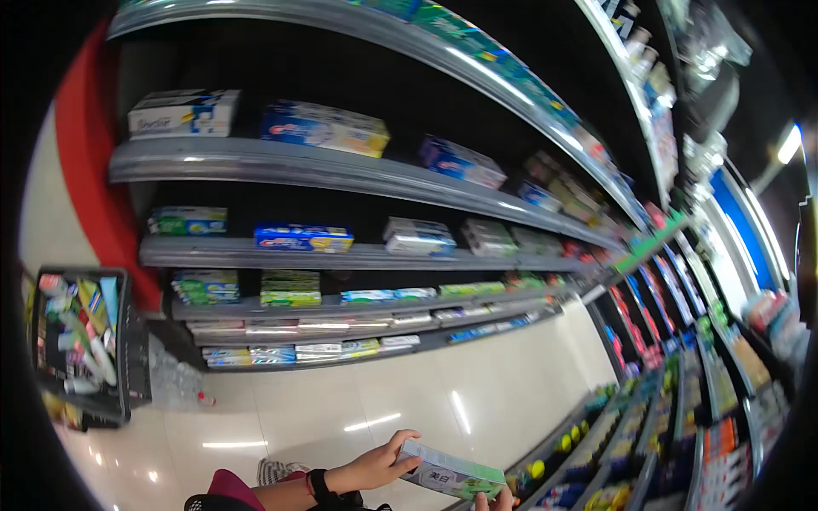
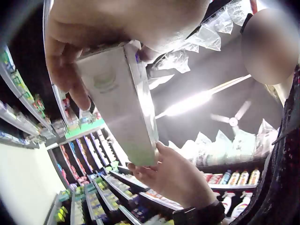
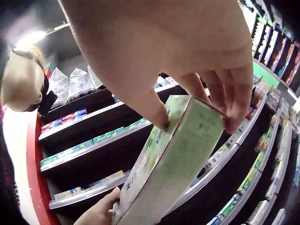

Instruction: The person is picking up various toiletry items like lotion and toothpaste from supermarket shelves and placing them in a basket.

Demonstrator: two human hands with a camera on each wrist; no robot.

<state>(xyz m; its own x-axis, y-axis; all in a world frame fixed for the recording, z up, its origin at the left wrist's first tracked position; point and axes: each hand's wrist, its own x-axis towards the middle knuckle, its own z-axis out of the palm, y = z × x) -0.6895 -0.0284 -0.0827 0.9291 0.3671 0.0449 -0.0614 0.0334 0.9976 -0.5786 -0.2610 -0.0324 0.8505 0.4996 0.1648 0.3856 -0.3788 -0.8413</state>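
We held a toothpaste box (image 1: 452,475), likely light and crushable, by its ends: left hand (image 1: 375,467) curled round at nine o'clock, right hand (image 1: 496,501) pinching at four o'clock.

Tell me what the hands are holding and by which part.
One long green-and-white box, held by both hands: the left hand grips one end, and the right hand holds the opposite end.
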